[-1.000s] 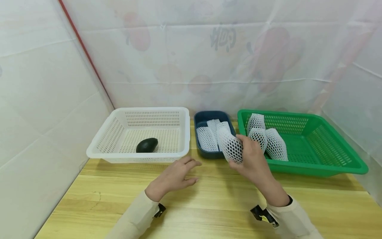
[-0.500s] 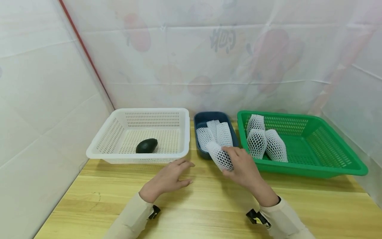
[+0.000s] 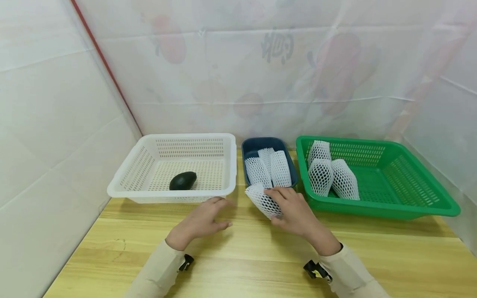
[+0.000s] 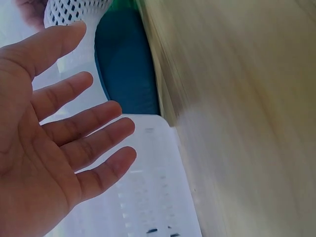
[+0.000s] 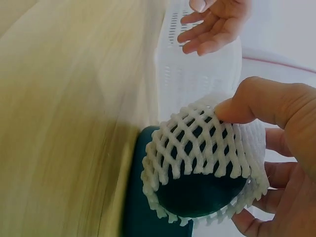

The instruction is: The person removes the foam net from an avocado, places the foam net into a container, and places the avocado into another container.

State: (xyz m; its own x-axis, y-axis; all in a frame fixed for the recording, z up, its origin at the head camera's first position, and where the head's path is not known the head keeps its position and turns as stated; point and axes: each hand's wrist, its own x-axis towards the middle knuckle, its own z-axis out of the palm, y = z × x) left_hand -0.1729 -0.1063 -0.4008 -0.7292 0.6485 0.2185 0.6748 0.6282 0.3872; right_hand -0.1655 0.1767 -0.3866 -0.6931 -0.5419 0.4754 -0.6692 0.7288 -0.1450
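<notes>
My right hand [image 3: 296, 211] grips a dark avocado [image 5: 202, 195] sleeved in a white foam net [image 3: 265, 201], thumb on one side and fingers on the other. The right wrist view shows the avocado's dark end bare at the net's open edge. In front of the white basket [image 3: 171, 193], my left hand [image 3: 201, 221] hovers with relaxed, spread fingers and holds nothing. Its palm and fingers [image 4: 91, 148] show plainly in the left wrist view. Another dark avocado [image 3: 183, 181], without a net, lies in the white basket.
Several flat foam nets [image 3: 280, 169] lie in a small navy tray [image 3: 257, 142] between the baskets. On the right, a green basket [image 3: 395, 209] holds netted fruits [image 3: 320, 176] at its left end. The wooden table [image 3: 242, 265] extends toward me, with draped white sheeting behind.
My right hand has carried the netted avocado left and toward me, away from the green basket and past the navy tray's front. My left hand has drawn back slightly to the left.
</notes>
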